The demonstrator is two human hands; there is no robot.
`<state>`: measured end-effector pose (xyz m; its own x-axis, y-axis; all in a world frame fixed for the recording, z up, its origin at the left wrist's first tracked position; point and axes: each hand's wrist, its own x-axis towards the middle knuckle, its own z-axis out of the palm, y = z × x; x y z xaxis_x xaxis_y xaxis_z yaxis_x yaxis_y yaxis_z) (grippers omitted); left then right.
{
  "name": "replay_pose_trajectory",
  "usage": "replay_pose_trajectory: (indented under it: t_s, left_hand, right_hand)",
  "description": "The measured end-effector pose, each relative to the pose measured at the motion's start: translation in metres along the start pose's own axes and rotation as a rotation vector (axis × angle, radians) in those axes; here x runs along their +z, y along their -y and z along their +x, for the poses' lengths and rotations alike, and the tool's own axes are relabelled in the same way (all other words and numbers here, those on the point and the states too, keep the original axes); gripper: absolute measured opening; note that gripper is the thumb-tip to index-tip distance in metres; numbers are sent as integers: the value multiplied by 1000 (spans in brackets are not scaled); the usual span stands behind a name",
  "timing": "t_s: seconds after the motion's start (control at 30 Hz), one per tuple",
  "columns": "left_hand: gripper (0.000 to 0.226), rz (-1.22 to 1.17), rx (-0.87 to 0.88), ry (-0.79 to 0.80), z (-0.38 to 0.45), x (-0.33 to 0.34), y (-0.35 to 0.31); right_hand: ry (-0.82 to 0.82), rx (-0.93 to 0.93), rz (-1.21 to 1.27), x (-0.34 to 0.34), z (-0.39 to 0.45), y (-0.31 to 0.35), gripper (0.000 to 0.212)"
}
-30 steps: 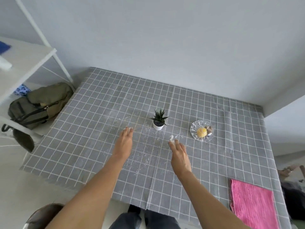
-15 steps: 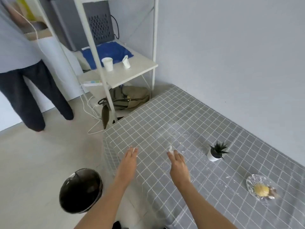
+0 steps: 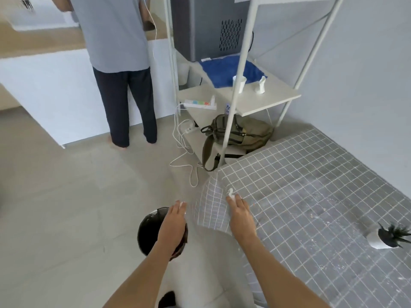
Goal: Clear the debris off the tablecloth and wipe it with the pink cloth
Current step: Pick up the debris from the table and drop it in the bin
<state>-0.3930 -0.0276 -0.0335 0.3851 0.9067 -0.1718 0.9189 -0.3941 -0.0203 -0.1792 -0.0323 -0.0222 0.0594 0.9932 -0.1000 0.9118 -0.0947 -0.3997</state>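
The grey checked tablecloth (image 3: 311, 185) fills the right side, with fine white crumbs (image 3: 323, 211) scattered on it near the plant. My right hand (image 3: 241, 216) is over the cloth's near left corner and pinches a small white scrap of debris (image 3: 230, 193) at its fingertips. My left hand (image 3: 173, 221) hovers palm down over a black bin (image 3: 148, 232) on the floor; a white speck shows at its fingertips, and the palm is hidden. The pink cloth is out of view.
A small potted plant (image 3: 382, 237) stands on the cloth at the right. A white shelf unit (image 3: 266, 101) with a green backpack (image 3: 242, 132) and cables (image 3: 184, 152) is beyond the table corner. A person (image 3: 120, 63) stands at a counter, back left.
My view has swung left, off the table's middle toward its corner and the floor. Both hands moved left with it; the left hand is now above the bin.
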Motion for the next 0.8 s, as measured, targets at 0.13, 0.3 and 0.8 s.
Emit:
replay_pose_trajectory:
  t_s: [0.13, 0.3, 0.8]
  left_hand:
    - [47, -317, -216, -62, -19, 8, 63]
    - [52, -428, -294, -29, -46, 32, 128]
    - [51, -553, -400, 6, -24, 108, 177]
  right_hand:
    - [43, -15, -8, 28, 6, 63, 80]
    - [67, -68, 14, 70, 3, 128, 72]
    - [303, -129, -53, 175, 50, 162, 58]
